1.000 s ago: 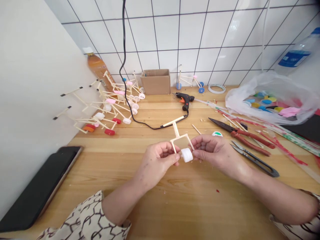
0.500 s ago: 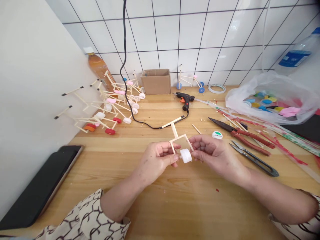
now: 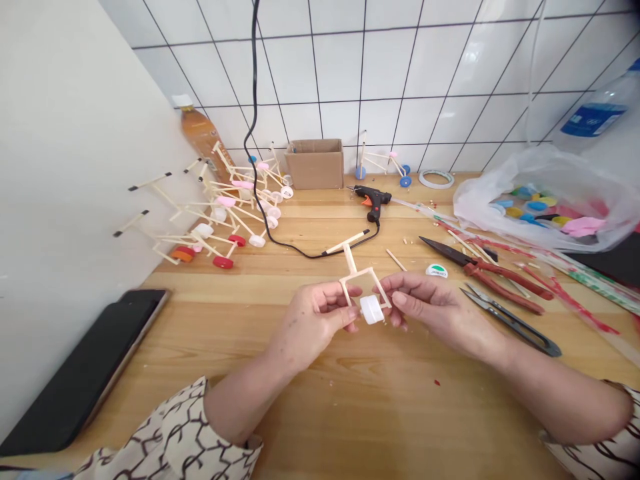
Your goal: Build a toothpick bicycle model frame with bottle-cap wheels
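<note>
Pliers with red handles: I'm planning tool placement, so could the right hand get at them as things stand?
Probably yes: the pliers lie close beyond the right hand, nothing seems to cover them, and the snips alongside lie flat. The hand is at the wooden frame, though.

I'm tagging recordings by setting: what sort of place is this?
Probably a craft workspace: a glue gun and pliers lie on the wooden table, with wheeled stick models grouped at the left. Home or workshop, I can't tell.

White tiled wall (image 3: 390, 63) behind wooden tabletop (image 3: 360, 413); plain side wall (image 3: 60, 167).
</note>
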`<state>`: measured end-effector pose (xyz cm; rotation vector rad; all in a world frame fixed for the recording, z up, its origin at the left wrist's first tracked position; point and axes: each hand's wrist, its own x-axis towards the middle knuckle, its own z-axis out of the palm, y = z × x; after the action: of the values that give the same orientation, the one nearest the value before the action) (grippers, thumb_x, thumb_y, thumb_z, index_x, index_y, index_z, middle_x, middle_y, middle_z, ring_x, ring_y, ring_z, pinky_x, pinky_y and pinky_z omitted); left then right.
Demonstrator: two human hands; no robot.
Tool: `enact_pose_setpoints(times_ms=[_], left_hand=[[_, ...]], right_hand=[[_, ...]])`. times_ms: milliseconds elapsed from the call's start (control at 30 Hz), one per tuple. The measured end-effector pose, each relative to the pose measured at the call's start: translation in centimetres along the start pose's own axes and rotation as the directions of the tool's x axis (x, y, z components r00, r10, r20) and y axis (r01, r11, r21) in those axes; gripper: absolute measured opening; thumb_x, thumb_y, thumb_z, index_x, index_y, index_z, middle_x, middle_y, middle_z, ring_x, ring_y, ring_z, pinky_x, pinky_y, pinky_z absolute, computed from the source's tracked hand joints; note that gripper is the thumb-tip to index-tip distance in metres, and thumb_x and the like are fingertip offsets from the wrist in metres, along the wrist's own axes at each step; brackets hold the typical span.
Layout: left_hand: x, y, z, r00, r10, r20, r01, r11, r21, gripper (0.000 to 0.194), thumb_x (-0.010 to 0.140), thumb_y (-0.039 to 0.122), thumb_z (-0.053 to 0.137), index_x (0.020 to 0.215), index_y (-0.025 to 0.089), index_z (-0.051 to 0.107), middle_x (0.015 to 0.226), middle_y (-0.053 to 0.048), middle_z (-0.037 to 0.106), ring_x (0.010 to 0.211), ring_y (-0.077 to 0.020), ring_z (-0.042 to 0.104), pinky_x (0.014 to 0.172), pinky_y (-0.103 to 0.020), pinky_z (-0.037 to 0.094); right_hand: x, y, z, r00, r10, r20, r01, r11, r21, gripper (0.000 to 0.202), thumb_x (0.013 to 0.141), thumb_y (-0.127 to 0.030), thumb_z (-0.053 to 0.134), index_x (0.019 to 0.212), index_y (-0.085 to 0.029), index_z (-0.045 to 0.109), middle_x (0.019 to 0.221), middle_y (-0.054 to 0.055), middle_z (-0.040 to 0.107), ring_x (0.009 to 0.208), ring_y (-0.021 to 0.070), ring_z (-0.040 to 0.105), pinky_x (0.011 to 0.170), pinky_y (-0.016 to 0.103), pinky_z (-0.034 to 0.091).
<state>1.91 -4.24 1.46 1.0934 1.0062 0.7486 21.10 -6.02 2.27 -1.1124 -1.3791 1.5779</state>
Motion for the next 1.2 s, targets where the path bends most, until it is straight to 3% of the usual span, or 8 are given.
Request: enact_pose_setpoints(times_ms=[400, 900, 1200], left_hand=[[-0.2, -0.15, 0.53, 0.999, -0.005, -0.049, 0.004, 1.0, -0.026, 0.022, 0.065, 0.017, 0.068, 0.085, 0.011, 0.066, 0.065, -0.001, 0.065, 0.053, -0.0104, 0.056, 0.06, -0.027, 0.046], [-0.5, -0.33, 1.04, 0.992, 0.031, -0.126, -0.033, 0.999, -0.014, 0.018, 0.067, 0.017, 0.068, 0.084, 0.011, 0.066, 0.065, -0.001, 0.065, 0.055, -0.0105, 0.056, 0.058, -0.024, 0.046], [-0.02, -0.07, 0.56, 0.999, 0.0, -0.042, 0.001, 1.0, 0.022, 0.015, 0.072, 0.015, 0.063, 0.085, 0.012, 0.069, 0.068, -0.001, 0.067, 0.06, -0.0104, 0.057, 0.064, -0.024, 0.045]], right_hand=[[0.37, 0.11, -0.13, 0.996, 0.083, -0.021, -0.083, 0.996, -0.015, 0.029, 0.076, -0.041, 0.065, 0.085, -0.015, 0.058, 0.064, -0.001, 0.059, 0.054, 0.0083, 0.052, 0.052, 0.022, 0.043], [0.4, 0.19, -0.01, 0.998, 0.035, -0.044, -0.037, 0.998, -0.047, 0.028, 0.075, -0.039, 0.066, 0.088, -0.016, 0.058, 0.067, 0.0, 0.059, 0.058, 0.0104, 0.053, 0.055, 0.025, 0.046], [0.28, 0.3, 0.3, 0.99, -0.06, -0.127, 0.041, 0.988, -0.15, 0.015, 0.077, -0.028, 0.063, 0.085, -0.016, 0.059, 0.068, 0.0, 0.058, 0.058, 0.0096, 0.052, 0.054, 0.022, 0.046]])
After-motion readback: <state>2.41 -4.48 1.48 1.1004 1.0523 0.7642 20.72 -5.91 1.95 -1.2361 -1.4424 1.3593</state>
